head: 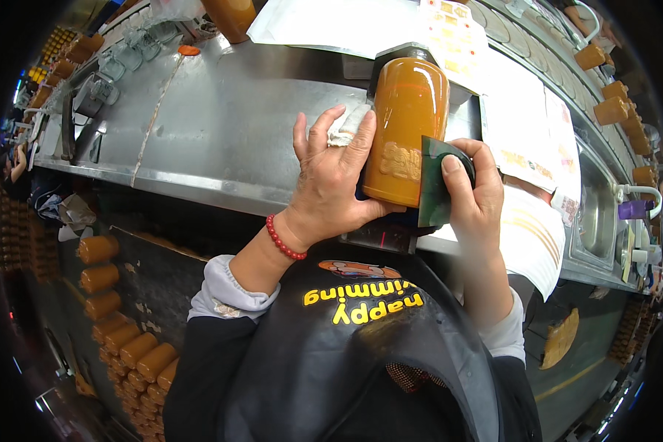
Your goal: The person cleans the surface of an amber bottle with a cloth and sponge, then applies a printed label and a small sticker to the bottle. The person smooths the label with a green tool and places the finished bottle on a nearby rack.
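An amber-brown glossy bottle lies with its neck pointing away from me in a dark holder. Raised gold lettering stands out on its side near the base. My left hand steadies it, thumb along the base and index finger against the left side; the other fingers are spread, one wrapped in white cloth. Pinched between the thumb and fingers of my right hand is a dark green flexible sheet. The sheet's left edge meets the bottle's lower right side, beside the lettering.
White printed sheets lie right of the holder on the steel worktable. A white cloth hangs over the front edge. Another brown bottle stands at the back. Many bottles are stacked lower left; a sink is at right.
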`<action>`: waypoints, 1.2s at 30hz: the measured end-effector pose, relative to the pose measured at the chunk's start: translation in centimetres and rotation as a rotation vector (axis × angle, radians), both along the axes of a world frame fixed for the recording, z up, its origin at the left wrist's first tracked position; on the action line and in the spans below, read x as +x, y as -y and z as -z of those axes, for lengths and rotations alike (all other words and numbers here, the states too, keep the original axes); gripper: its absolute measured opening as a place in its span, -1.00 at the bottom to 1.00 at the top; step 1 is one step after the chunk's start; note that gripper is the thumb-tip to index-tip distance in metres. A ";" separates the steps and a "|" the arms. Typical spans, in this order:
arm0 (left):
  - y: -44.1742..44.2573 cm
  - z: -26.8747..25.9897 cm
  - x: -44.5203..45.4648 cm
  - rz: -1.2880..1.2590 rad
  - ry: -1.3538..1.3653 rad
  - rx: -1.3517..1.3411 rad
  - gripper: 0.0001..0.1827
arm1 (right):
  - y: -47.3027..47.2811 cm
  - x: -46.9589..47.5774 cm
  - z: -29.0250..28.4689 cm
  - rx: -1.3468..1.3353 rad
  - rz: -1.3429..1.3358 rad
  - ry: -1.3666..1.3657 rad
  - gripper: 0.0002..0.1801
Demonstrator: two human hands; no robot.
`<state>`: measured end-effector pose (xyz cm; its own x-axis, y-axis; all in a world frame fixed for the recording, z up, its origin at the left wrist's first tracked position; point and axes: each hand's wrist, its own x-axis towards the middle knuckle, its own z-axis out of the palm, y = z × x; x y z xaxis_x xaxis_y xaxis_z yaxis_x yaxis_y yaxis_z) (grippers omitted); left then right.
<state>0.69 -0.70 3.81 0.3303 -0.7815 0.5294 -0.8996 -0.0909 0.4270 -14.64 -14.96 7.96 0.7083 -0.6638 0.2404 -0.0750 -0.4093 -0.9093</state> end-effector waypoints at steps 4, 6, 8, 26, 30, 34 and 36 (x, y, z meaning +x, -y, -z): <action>0.1 -0.4 0.0 -0.013 0.053 -0.039 0.14 | -0.5 1.8 -2.5 -0.214 -0.023 -0.145 -0.76; 0.0 -0.8 -0.2 -0.027 0.055 -0.022 0.11 | -0.8 2.7 -3.4 -0.289 -0.054 -0.177 -0.72; 0.0 -0.7 -0.2 -0.029 0.052 -0.027 0.09 | -1.4 3.4 -4.1 -0.383 -0.066 -0.233 -0.68; -1.0 1.1 1.0 0.090 -0.173 0.088 0.15 | 0.8 -1.2 0.7 0.019 0.071 0.010 -0.73; 0.0 0.8 0.1 0.066 -0.105 -0.043 0.23 | -0.8 -0.2 1.0 0.065 0.002 0.095 -0.75; -0.1 2.7 0.5 0.109 -0.134 -0.002 0.27 | 0.6 -1.1 3.0 0.033 0.078 0.029 -0.75; -0.3 3.0 0.5 0.129 -0.167 0.039 0.25 | 1.3 -1.8 3.7 0.088 0.155 0.050 -0.74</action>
